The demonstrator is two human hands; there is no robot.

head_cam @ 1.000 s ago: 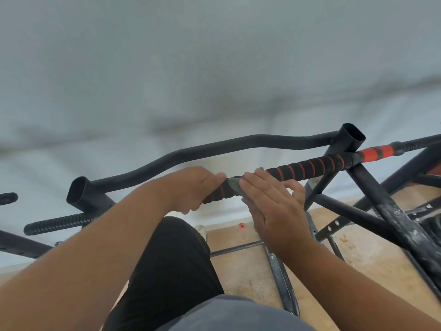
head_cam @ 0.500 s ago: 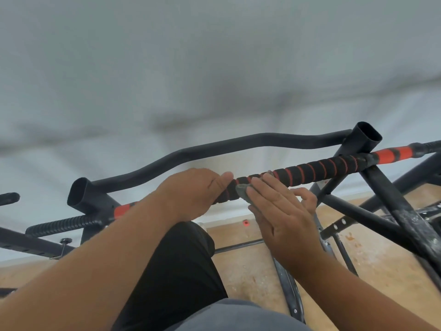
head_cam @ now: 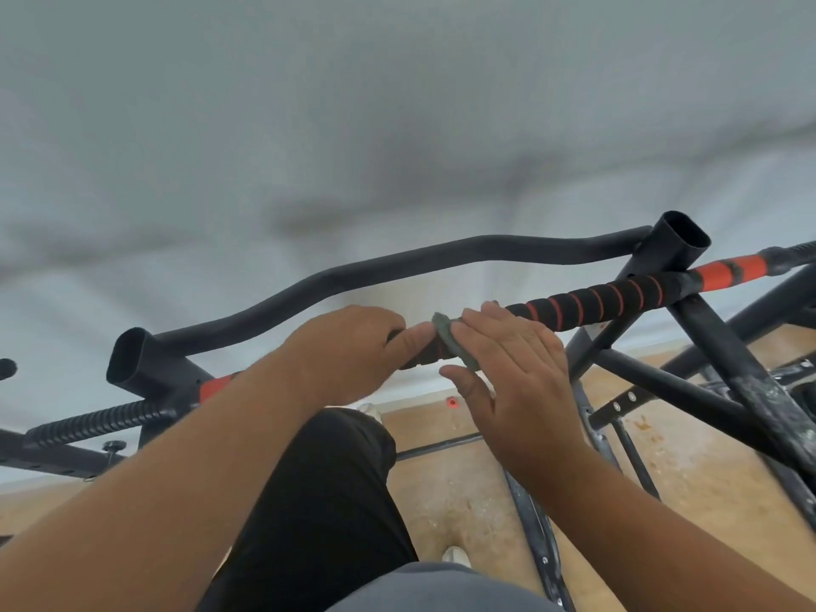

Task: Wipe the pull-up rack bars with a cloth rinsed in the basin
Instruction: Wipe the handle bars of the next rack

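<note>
The pull-up rack's front bar [head_cam: 591, 304] runs across the view, wrapped in black foam with a red spiral and red bands near the posts. My left hand [head_cam: 349, 351] is closed around this bar left of centre. My right hand [head_cam: 516, 373] presses a small grey-green cloth [head_cam: 450, 340] against the bar just right of the left hand, fingers flat over it. Most of the cloth is hidden under the palm. A bent black bar [head_cam: 397, 269] lies behind, joining two open-topped posts [head_cam: 680, 240].
Black diagonal braces [head_cam: 742, 373] and bolted struts fill the right side. A ribbed black grip [head_cam: 101, 419] sticks out at the left. Below are a worn wooden floor [head_cam: 459, 492], my dark trouser leg and a white wall behind. No basin is in view.
My right hand with the cloth has slid slightly along the foam bar. The left hand keeps its grip on the bar.
</note>
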